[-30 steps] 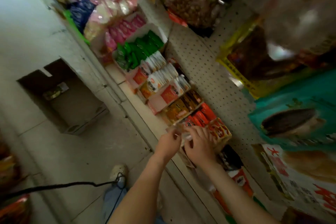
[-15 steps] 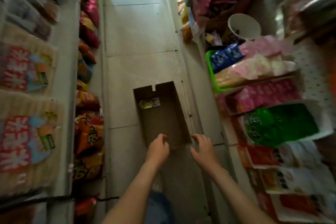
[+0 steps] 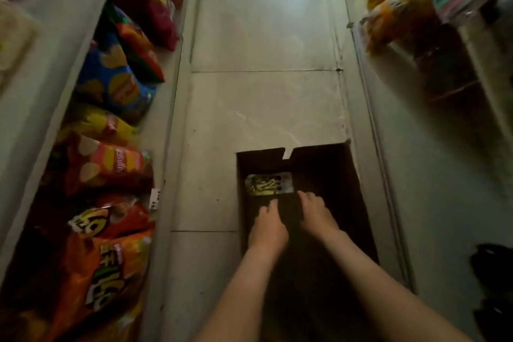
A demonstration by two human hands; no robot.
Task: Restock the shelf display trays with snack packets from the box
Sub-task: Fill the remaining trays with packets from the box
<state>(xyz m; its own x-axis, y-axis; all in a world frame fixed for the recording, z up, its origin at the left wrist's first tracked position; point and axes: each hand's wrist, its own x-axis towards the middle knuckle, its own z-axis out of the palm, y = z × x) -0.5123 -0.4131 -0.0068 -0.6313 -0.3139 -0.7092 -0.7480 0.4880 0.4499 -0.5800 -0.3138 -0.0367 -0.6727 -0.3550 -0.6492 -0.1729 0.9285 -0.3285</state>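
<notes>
Over box (image 3: 336,172) — left hand (image 3: 268,228), right hand (image 3: 315,216) loose, empty.

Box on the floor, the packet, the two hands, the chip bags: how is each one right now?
box: open at the top, standing on the floor, one packet showing inside.
snack packet: lying flat in the box, not held.
left hand: over the box, fingers loosely bent, holds nothing.
right hand: over the box, fingertips near the packet, holds nothing.
chip bags: lined up on the left shelf.

Yellow snack packet (image 3: 268,184) flat in open box (image 3: 344,175)
</notes>
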